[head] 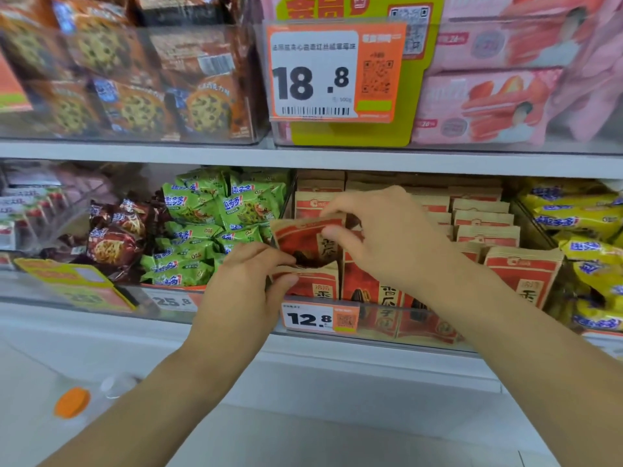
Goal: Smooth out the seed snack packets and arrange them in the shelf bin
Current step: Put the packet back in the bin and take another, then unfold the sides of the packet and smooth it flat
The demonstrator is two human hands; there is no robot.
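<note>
at mid-frame both hands worked one red seed packet (pixel 305 242) above the front row of the bin (pixel 421 326). the left hand (pixel 247 281) pinched its lower edge; the right hand (pixel 377 230) pinched the top. pulling the ends gently apart would likely flatten it before slotting it upright.

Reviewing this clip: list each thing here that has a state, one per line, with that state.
Left hand: grip pinching the bent packet's lower edge.
Right hand: grip pinching the bent packet's top.
Bent packet: tilted, creased, partly lifted at the bin's front left.
Other seed packets: upright in rows.
Shelf bin: nearly full.
Green packets: piled loosely in the neighbouring bin.
</note>
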